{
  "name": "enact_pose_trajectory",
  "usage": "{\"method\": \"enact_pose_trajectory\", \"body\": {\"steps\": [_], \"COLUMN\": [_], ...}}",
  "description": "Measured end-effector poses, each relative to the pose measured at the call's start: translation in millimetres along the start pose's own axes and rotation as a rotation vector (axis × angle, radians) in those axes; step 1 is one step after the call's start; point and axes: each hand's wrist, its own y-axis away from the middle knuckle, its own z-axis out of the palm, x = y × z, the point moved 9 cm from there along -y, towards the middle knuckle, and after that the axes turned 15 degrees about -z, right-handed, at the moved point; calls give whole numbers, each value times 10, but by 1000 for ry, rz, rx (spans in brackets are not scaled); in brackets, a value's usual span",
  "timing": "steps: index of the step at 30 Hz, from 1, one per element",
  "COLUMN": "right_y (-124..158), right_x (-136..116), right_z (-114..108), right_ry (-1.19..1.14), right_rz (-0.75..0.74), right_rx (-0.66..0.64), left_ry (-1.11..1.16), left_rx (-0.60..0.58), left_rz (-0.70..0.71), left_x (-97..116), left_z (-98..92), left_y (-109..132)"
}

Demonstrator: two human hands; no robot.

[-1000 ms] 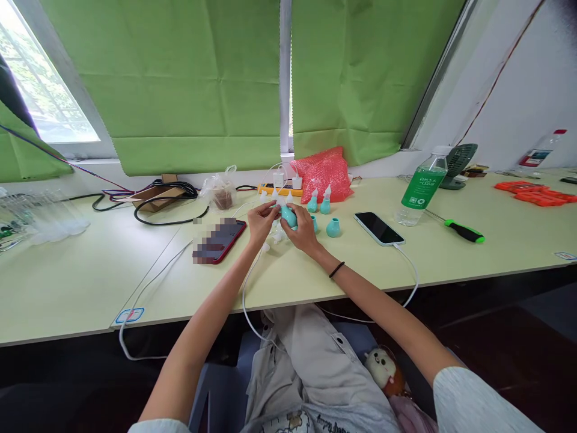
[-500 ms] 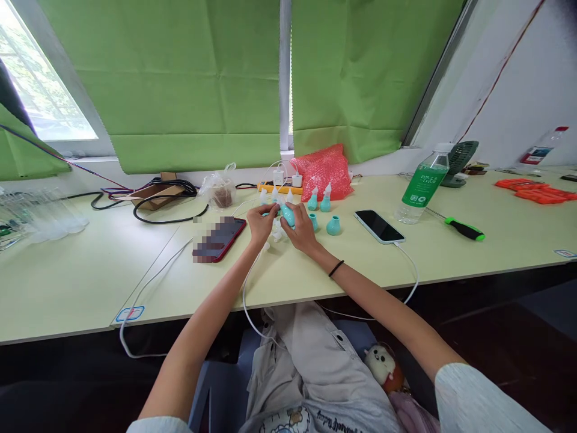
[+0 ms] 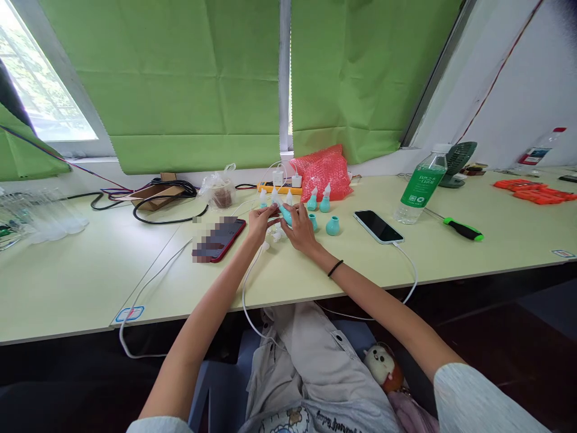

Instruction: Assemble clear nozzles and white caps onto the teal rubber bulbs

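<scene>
A teal rubber bulb (image 3: 285,214), tilted, is held between my two hands over the table. My right hand (image 3: 301,228) wraps its fingers round the body. At the narrow upper-left end, the fingers of my left hand (image 3: 260,224) pinch; exactly what they grip there is partly hidden. Two teal bulbs with pointed whitish nozzles, one of them the nozzled bulb (image 3: 325,203), stand behind my right hand. Nearer stands an open-necked bulb (image 3: 332,226), with another partly covered by my fingers. More whitish nozzles (image 3: 289,196) show behind my hands. Small whitish pieces (image 3: 276,235) lie below them.
A red-edged phone (image 3: 229,239) lies left, a charging phone (image 3: 378,227) right. Beyond are a water bottle (image 3: 421,186), screwdriver (image 3: 464,228) and small fan (image 3: 457,163). Red bubble wrap (image 3: 322,171) and a power strip (image 3: 265,187) sit behind. A white cable (image 3: 246,294) crosses the table edge.
The bulb has tilted slightly between my hands, and my left fingers have shifted a little at its narrow end. Everything on the table stays in place.
</scene>
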Motion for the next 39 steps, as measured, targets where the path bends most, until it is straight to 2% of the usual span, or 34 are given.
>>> {"method": "enact_pose_trajectory", "body": {"steps": [5, 11, 18, 26, 34, 39], "right_y": [-2, -10, -1, -11, -27, -47], "right_x": [-18, -40, 23, 5, -21, -44], "right_z": [38, 61, 27, 0, 14, 7], "right_ry": [37, 76, 38, -23, 30, 201], "right_rz": [-16, -26, 1, -67, -76, -99], "right_rx": [-31, -53, -5, 8, -8, -40], "left_ry": [88, 140, 158, 146, 126, 80], "left_rx": [27, 42, -37, -121, -95, -23], "left_rz": [-124, -164, -194, -263, -223, -142], "left_x": [-120, -147, -141, -141, -102, -34], "left_z": [-76, -107, -47, -33, -38, -66], "left_y": [-56, -56, -74, -89, -99, -80]}}
